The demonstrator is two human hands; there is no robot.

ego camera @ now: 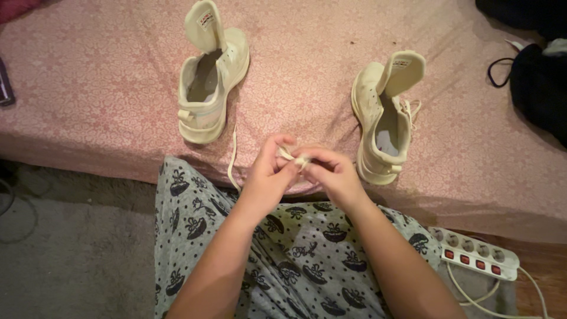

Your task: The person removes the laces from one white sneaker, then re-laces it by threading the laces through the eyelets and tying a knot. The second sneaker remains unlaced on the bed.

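While both hands meet just past the near edge of the pink patterned bed cover, a white shoelace is pinched between them. The left hand curls its fingers tight around one part of the lace, thumb pressed to forefinger, and the right hand grips the small bunched piece from the other side, so the two sets of fingertips touch over it. The bunched lace sits right in the pinch, between the two thumbs. A loose length of it hangs out to the left of the left hand and runs up over the near edge of the cover towards the left shoe. That shoe, cream and unlaced with its tongue pulled up, stands near the middle of the cover. The right shoe, partly laced, stands just beyond the right hand, close to the near edge. A white power strip lies on the floor, lower right, beside the person's dotted grey trousers.
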